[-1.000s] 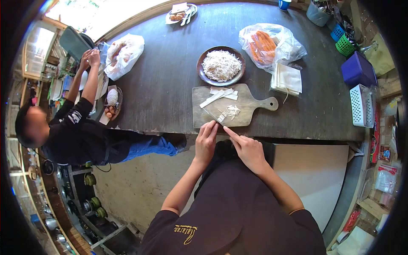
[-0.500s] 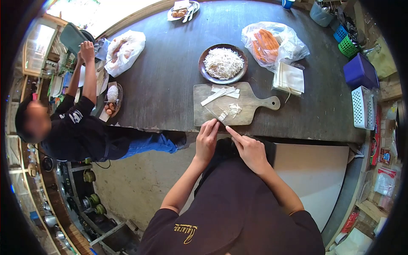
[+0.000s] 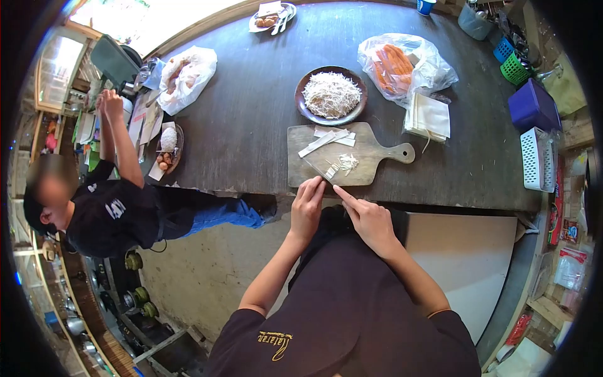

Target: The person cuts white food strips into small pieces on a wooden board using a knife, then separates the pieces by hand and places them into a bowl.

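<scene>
A wooden cutting board (image 3: 370, 147) with a handle lies at the table's front edge. Flat pale strips (image 3: 322, 143) rest on it, and short thin slivers (image 3: 347, 164) form a small heap closer to me. My left hand (image 3: 306, 204) has its fingers pinched at the board's near edge; what they hold is hidden. My right hand (image 3: 367, 220) is closed around a knife whose handle is covered, its index finger stretched forward. The knife's thin blade (image 3: 314, 168) slants over the board beside my left fingertips. Behind the board stands a dark plate (image 3: 301, 108) heaped with white shreds (image 3: 331, 94).
Beyond the board lie a plastic bag with orange pieces (image 3: 392, 68) and white folded packets (image 3: 428, 117). A white bag (image 3: 187, 78) sits at the left, near a food dish (image 3: 180, 146). Another person (image 3: 119, 201) stands there. Baskets (image 3: 539, 159) line the right edge.
The other person's hands have moved down and left, and their head has turned. My hands stay nearly in place; the sliver heap has shifted and spread slightly.
</scene>
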{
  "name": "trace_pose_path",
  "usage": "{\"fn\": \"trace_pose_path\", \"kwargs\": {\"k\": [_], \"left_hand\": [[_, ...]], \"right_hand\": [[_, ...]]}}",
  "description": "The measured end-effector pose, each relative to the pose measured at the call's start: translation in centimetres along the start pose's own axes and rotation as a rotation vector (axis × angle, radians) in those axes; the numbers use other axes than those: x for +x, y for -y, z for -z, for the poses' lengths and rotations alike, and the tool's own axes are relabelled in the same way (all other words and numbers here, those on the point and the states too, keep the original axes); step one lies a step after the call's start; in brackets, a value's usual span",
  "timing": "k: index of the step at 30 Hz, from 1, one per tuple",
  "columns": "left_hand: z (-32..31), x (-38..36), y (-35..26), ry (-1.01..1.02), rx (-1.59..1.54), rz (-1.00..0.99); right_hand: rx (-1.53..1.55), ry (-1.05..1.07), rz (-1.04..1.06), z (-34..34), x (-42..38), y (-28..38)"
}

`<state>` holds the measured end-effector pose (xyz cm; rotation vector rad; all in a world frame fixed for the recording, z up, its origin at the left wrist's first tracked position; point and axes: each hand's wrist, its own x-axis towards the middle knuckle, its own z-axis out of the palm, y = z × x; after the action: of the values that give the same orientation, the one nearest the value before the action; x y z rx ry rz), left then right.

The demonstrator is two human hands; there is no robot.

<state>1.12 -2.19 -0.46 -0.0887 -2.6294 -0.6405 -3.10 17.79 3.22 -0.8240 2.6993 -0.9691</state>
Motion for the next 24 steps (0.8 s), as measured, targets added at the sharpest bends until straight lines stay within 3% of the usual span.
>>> {"fn": "trace_pose_path", "kwargs": {"k": [24], "left_hand": [[-0.3, 0.0, 0.3, -0.041, -0.009, -0.004]], "right_hand": [[0.003, 0.010, -0.022, -0.1, 0.6, 0.1]]}}
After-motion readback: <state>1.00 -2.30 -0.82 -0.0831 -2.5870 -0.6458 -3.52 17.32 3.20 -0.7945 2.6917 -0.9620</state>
